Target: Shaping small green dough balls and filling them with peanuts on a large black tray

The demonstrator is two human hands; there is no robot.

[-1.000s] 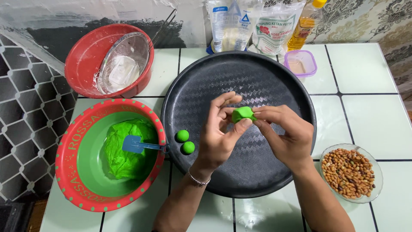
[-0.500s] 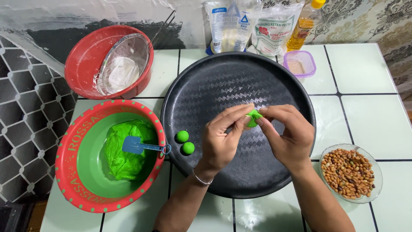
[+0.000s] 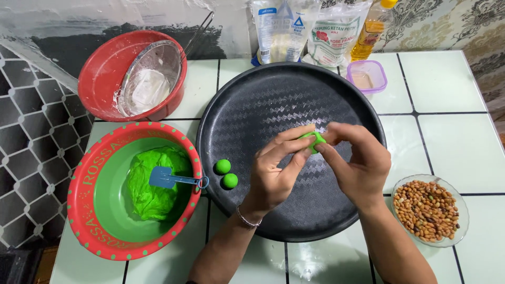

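My left hand (image 3: pixel 276 171) and my right hand (image 3: pixel 357 160) meet over the round black tray (image 3: pixel 247 113), both pinching one small piece of green dough (image 3: pixel 314 139) between fingertips. Most of the piece is hidden by my fingers. Two rolled green dough balls (image 3: pixel 223 166) (image 3: pixel 230 181) lie on the tray's left edge. To the left, a red bowl with a green inside (image 3: pixel 94 173) holds a lump of green dough (image 3: pixel 152 184) with a blue spatula (image 3: pixel 171 179) resting on it.
A red bowl (image 3: pixel 105 68) with a metal sieve (image 3: pixel 147 79) stands at the back left. Flour bags (image 3: pixel 305 31), an oil bottle (image 3: pixel 371 26) and a small purple tub (image 3: pixel 366 76) line the back. A glass dish of peanuts (image 3: pixel 428 210) sits at right.
Both hands have shifted slightly up and right over the tray, and the fingers have closed further round the green piece, hiding more of it.
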